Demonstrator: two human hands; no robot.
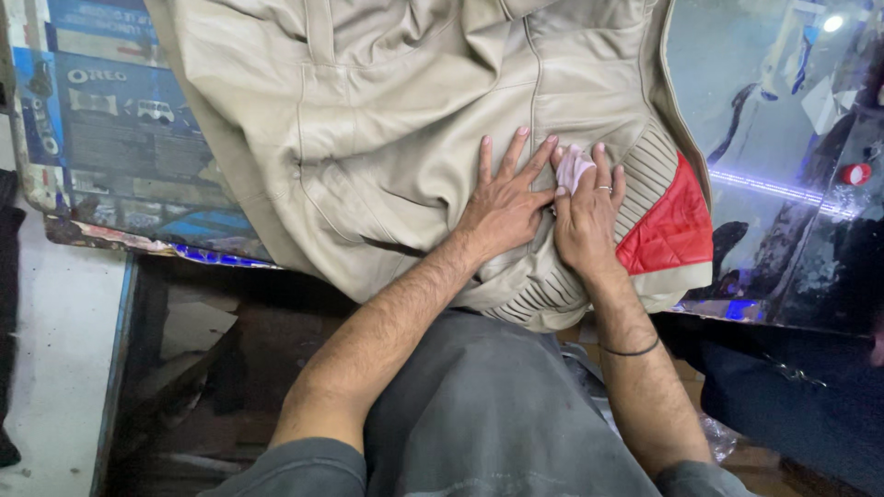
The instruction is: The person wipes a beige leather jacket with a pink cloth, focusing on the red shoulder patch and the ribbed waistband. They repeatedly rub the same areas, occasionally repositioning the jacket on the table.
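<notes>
Glossy dark glass forms the surface (783, 138) on the right, catching streaks of light, while a panel covered in blue printed packaging (110, 129) lies under the work on the left. Spread across both is a beige leather jacket (368, 138), creased and draped toward the person, with a ribbed section and a red quilted patch (672, 230) near its lower right edge.

Both hands rest on the jacket just beside that patch. The left hand (505, 207) lies flat, its fingers spread and released, the palm pressing the leather down. The right hand (585, 221), with a ring on one finger and a dark band at the wrist, touches the left and presses a small pale pink cloth (575, 166) against the leather; its fingers lie nearly straight over the cloth, pinning rather than gripping it.

The work looks like rubbing or wiping a spot on the leather along the seam. To do it well, the flat hand should keep the panel taut so that no crease rides under the cloth, and the cloth should move in short, even strokes with light pressure, keeping off the ribbed stitching and the red patch. Below the surface, the person's grey clothing (488, 405) fills the foreground.
</notes>
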